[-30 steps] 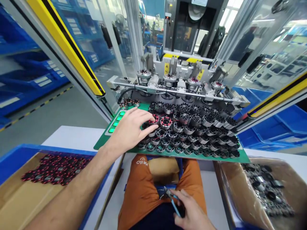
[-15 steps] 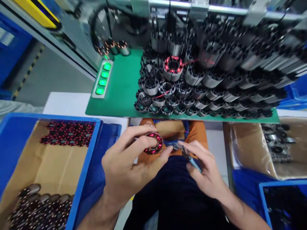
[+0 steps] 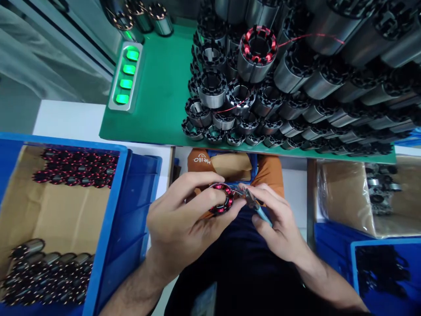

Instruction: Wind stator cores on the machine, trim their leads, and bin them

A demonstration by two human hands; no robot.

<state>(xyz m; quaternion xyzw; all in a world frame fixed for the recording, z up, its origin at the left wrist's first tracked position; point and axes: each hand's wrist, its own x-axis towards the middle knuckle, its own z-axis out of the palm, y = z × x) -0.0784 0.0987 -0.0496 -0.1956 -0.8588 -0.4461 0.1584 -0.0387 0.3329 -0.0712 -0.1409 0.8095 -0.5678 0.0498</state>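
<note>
My left hand (image 3: 184, 219) is closed around a motor stator (image 3: 229, 198) wound with red wire. The stator's ringed end faces up, and fingers cover much of its body. My right hand (image 3: 281, 226) grips small cutting pliers (image 3: 261, 214) with light blue handles. Their dark metal jaws point left, close to the stator's right side and my left thumb. A thin wire seems to run from the stator to the jaws, but whether the jaws pinch it I cannot tell. Both hands are above my lap.
Stacked bare stators (image 3: 297, 70) crowd a green mat (image 3: 161, 83), with one red-wound stator (image 3: 258, 52) among them. A strip of green lights (image 3: 126, 77) lies at left. A blue bin (image 3: 113, 224) holds wound stators. At right are a plastic-lined carton (image 3: 345, 193) and a bin of black parts (image 3: 381, 267).
The camera view has moved closer to the mat. My left hand has brought the stator rightward, nearer to the pliers, whose jaws now sit almost beside it.
</note>
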